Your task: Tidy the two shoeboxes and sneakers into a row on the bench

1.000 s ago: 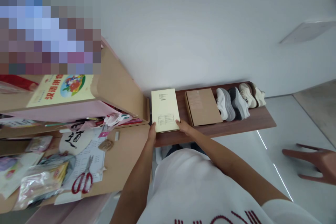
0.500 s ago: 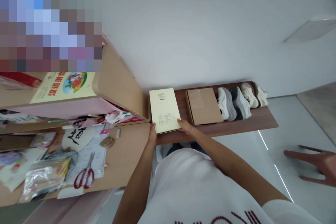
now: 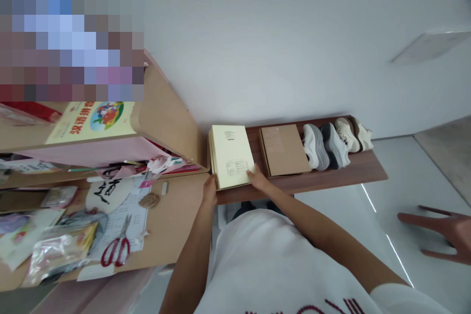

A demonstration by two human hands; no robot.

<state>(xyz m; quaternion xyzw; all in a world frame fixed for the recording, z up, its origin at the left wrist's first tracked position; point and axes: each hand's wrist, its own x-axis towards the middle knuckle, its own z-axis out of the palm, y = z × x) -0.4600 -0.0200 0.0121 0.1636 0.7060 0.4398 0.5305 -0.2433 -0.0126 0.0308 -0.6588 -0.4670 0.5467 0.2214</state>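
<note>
A pale yellow cardboard box (image 3: 232, 152) with small printed text on top lies at the left end of a dark brown wooden bench (image 3: 331, 176). My left hand (image 3: 210, 189) grips its near left corner. At the near right corner, my right hand (image 3: 257, 178) is closed on the edge, its thumb on top. The undersides of the fingers are hidden. To the right of this box sits a brown cardboard box (image 3: 284, 150), apart from it.
Beyond the brown box stand white-grey shoes (image 3: 315, 147), dark-and-white shoes (image 3: 334, 144) and beige shoes (image 3: 353, 135). At left, a desk (image 3: 176, 211) holds red-handled scissors (image 3: 116, 250), papers and plastic packets. A reddish-brown stool (image 3: 456, 230) is at far right.
The yellow box has turned or tipped slightly, so more of its left side shows. Both hands keep hold of its near corners. The camera view has shifted a little.
</note>
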